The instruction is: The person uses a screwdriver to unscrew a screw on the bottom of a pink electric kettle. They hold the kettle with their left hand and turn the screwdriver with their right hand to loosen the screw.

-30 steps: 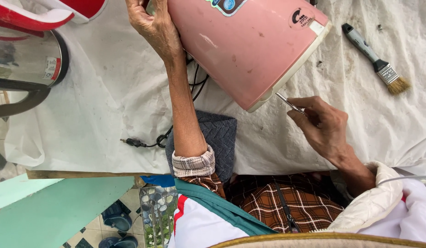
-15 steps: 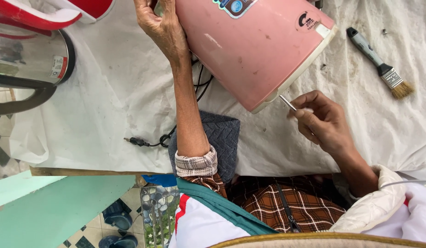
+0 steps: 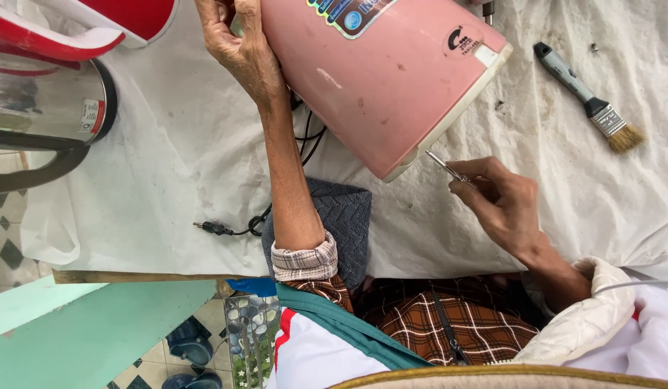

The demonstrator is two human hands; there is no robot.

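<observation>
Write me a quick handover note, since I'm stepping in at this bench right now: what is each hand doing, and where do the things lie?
Left hand: gripping the side of the pink appliance, which lies tilted on the white cloth.
Right hand: pinching a thin metal screwdriver, tip at the appliance's white base rim.
Nearby: paintbrush on the cloth to the right, black power cord running out from under the appliance, grey knitted cloth at the table's near edge, steel kettle at far left.
Done: appliance tipped, its base edge exposed. Left: the base is still attached.
</observation>
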